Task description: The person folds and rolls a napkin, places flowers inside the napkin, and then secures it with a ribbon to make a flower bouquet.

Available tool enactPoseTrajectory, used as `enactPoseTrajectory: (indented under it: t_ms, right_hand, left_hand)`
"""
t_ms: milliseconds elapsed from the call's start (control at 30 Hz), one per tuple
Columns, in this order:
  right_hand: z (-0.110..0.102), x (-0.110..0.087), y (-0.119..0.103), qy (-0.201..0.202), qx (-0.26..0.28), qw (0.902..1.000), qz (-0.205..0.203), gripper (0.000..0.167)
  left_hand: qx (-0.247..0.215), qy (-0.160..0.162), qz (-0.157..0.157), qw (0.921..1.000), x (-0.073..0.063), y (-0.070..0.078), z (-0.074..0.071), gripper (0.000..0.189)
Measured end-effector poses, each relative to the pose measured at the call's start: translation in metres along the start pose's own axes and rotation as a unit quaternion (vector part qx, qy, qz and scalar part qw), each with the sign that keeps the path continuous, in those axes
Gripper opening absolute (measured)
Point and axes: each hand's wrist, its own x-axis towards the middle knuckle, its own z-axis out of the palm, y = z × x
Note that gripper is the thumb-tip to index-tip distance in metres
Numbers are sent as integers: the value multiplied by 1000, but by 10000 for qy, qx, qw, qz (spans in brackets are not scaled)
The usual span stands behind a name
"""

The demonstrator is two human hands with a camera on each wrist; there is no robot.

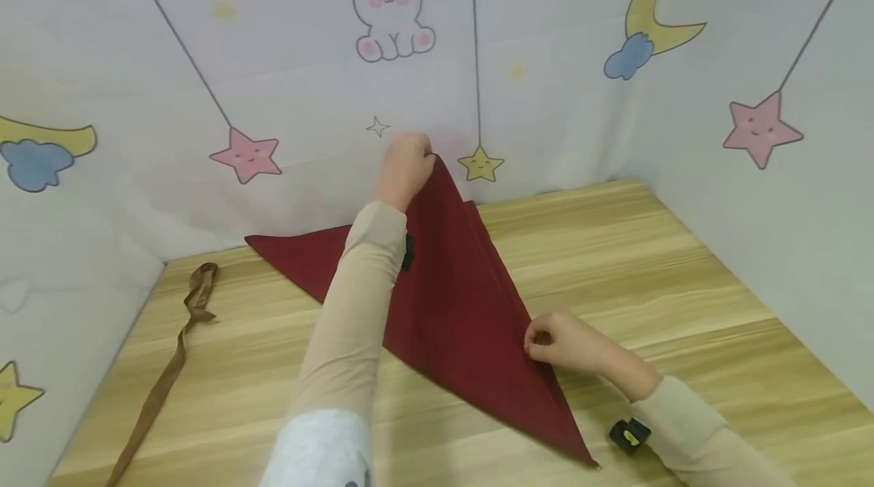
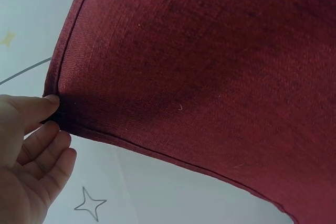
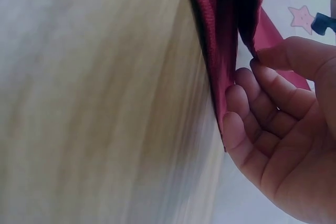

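Note:
A dark red hemmed cloth [image 1: 451, 312] lies folded into a rough triangle, its top corner lifted off the table. My left hand [image 1: 407, 168] pinches that corner between thumb and forefinger; in the left wrist view the cloth [image 2: 199, 77] spreads away from the left hand [image 2: 31, 150]. Lower down at the right edge, my right hand [image 1: 563, 341] pinches one layer. The right wrist view shows thumb and forefinger of the right hand [image 3: 289, 114] on the upper layer's edge, with the other fingers against the lower layer of cloth [image 3: 210, 35].
A crumpled brown ribbon [image 1: 167, 377] runs along the left side of the wood-grain table [image 1: 683, 305]. White curtains [image 1: 546, 92] printed with stars, moons and a rabbit close in the back and both sides. A small black device [image 1: 630, 435] sits at the right wrist.

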Motion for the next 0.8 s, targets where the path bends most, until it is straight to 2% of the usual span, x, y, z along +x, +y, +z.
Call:
enactPoseTrajectory:
  t_ms: [233, 500, 633, 800]
  right_hand:
    - [-1, -3, 1, -143, 92, 9997, 156, 9]
    - [-3, -6, 4, -228, 228, 9992, 221, 9]
    - [-1, -5, 7, -223, 280, 9990, 251, 9]
    - [1, -4, 12, -212, 260, 9988, 354, 11]
  left_hand:
    - [-223, 133, -39, 9997, -4, 2, 16, 16]
    - [-471, 457, -101, 9978, -3, 2, 40, 16]
    - [-635, 518, -230, 9964, -3, 1, 51, 15]
    - [-742, 575, -234, 9953, -3, -3, 69, 15]
